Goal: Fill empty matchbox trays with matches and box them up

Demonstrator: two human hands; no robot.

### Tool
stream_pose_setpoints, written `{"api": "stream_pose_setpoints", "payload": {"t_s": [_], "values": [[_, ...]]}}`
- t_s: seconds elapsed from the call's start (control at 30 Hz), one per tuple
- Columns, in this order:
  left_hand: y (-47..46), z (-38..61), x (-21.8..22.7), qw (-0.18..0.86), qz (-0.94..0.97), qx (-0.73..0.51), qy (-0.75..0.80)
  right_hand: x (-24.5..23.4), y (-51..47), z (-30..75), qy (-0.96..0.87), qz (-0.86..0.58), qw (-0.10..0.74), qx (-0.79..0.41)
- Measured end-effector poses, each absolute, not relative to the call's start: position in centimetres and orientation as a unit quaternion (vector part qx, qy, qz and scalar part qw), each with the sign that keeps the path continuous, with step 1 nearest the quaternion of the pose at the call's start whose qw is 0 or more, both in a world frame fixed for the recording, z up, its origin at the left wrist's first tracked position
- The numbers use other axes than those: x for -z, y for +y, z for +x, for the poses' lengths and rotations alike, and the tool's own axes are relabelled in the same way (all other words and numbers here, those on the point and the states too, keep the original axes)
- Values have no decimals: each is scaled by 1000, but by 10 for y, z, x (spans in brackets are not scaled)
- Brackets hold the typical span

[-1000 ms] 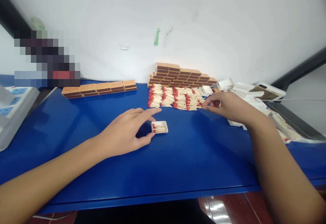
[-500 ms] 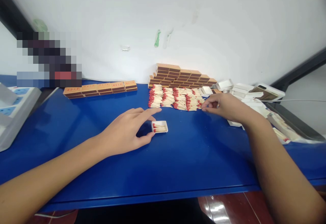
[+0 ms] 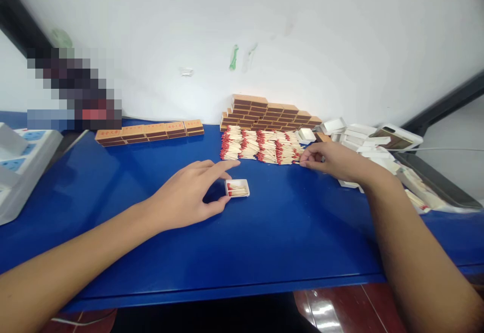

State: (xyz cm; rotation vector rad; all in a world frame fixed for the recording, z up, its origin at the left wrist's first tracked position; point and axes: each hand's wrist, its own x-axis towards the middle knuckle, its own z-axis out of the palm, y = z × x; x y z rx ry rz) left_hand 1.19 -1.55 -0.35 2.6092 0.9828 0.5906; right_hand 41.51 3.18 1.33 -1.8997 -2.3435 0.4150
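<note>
A small white matchbox tray (image 3: 243, 183) with several red-headed matches (image 3: 236, 190) in it lies on the blue table. My left hand (image 3: 191, 191) holds the tray at its left end, thumb on the near corner and a finger behind the far one; the index finger reaches over without touching the matches. At the right end of a wide row of loose matches (image 3: 251, 144), my right hand (image 3: 327, 159) has thumb and fingertips pinched together on a match or matches. A red tip shows just left of the fingertips; how many are held is hidden.
Closed matchboxes (image 3: 260, 113) are stacked against the wall behind the matches. A line of matchboxes (image 3: 151, 132) lies back left. White trays (image 3: 359, 136), a phone (image 3: 401, 136) and a dark container (image 3: 440, 179) crowd the right. A power strip (image 3: 22, 171) stands far left.
My right hand has shifted very slightly right and down at the end of the match row, and a red match tip now shows beside its fingertips. The left hand and tray have stayed put.
</note>
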Motion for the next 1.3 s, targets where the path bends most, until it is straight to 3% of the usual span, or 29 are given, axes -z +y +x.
{"api": "stream_pose_setpoints", "payload": {"t_s": [0.17, 0.57, 0.83, 1.13, 1.3], "values": [[-16, 11, 5, 139, 906, -212, 340, -17, 24, 408, -778, -612, 53, -132], [-17, 16, 7, 132, 911, -214, 328, -24, -25, 296, -866, -424, 205, -164], [-17, 18, 7, 117, 910, -222, 331, -2, -30, 270, -894, -405, 175, -77], [-16, 17, 8, 120, 910, -227, 327, -7, -27, 273, -887, -398, 200, -122], [-15, 13, 8, 125, 907, -224, 333, -24, -6, 330, -848, -488, 194, -74]]}}
